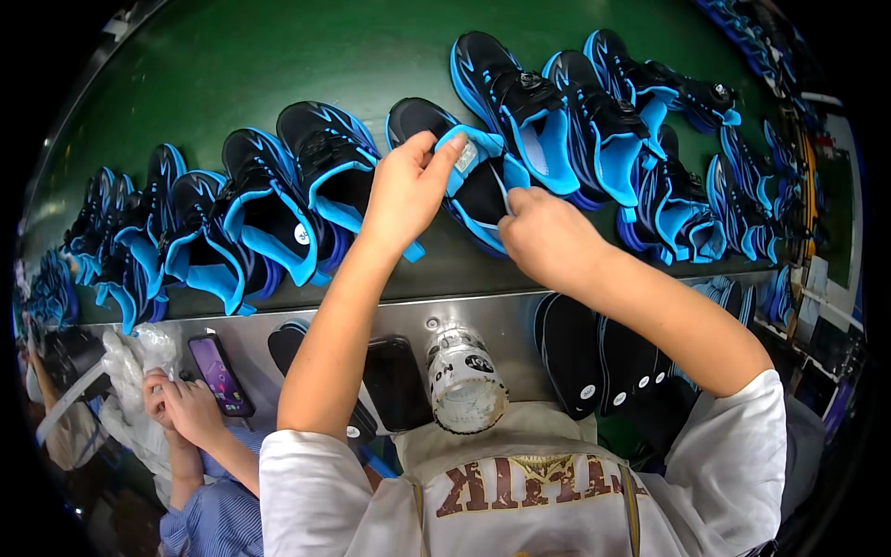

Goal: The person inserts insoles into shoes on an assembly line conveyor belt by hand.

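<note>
Shoe (479,197); tongue (484,144) lifted, handling seemingly unfinished; left hand (408,186) pinches tongue; right hand (549,236) curled closed at collar (516,174), exact hold unclear.

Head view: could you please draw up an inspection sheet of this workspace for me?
Surface: green work surface, metal ledge along its near side.
Things being handled: black-and-blue shoe at the hands; similar shoes to both sides.
Clutter: lit phone, dark phone-like device, clear container, black insole-shaped pieces.
Hands: left hand pinches the shoe's tongue; right hand is closed at its collar, fingertips hidden.
Cables: nothing seen.
Surroundings: another person's hands at left, beside crumpled clear plastic.
</note>
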Demonstrator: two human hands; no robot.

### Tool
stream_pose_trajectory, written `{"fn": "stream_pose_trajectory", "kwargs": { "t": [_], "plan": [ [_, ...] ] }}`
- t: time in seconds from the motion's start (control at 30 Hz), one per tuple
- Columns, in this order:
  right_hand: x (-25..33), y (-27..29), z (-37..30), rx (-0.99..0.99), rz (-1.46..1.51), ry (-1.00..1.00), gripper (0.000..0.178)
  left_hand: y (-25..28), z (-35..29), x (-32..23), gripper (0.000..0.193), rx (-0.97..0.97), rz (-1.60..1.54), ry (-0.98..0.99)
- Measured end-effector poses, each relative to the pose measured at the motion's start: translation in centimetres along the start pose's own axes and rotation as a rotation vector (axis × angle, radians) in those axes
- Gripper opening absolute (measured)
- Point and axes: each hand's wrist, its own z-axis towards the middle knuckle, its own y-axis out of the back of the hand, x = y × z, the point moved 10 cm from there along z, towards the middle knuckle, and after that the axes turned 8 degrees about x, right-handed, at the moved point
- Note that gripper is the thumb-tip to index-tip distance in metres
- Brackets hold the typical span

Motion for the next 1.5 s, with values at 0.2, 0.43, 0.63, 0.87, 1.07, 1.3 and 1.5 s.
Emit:
{"fn": "stream_pose_trajectory", "kwargs": {
  "t": [0.2, 0.43, 0.63, 0.87, 1.07, 1.3, 1.5],
  "plan": [
    [-1.0, -1.6, 2.5, -0.181, -0.098, -0.011, 0.011, -0.4, 0.0, 0.1, 0.035, 0.006, -0.001, -0.054],
    [-1.9, -5.3, 3.7, 0.27, -0.331, -0.04, 0.023, -0.5, 0.1, 0.2, 0.033, 0.03, -0.005, -0.062],
    [-1.1, -5.4, 5.4, 0.301, -0.363, 0.129, 0.021, -0.9, 0.3, 0.6, 0.029, 0.064, -0.023, -0.017],
    [0.9, -3.3, 2.8, 0.281, -0.387, 0.28, 0.015, -0.4, -2.5, -5.8, 0.027, -0.343, 0.636, -0.548],
    [0.0, -5.0, 0.5, 0.46, 0.061, 0.065, 0.059, -3.5, -1.5, -5.0, 0.042, -0.053, 0.879, -0.456],
    [-1.6, -0.1, -8.5, -0.621, 0.263, 0.017, 0.029, -3.4, -1.9, -5.3, 0.034, -0.074, 0.907, -0.407],
    [-1.5, -4.9, -10.9, -0.744, 0.581, -0.065, 0.03, -5.4, -6.1, -8.1, 0.016, -0.244, 1.174, -0.59]
  ]
}}
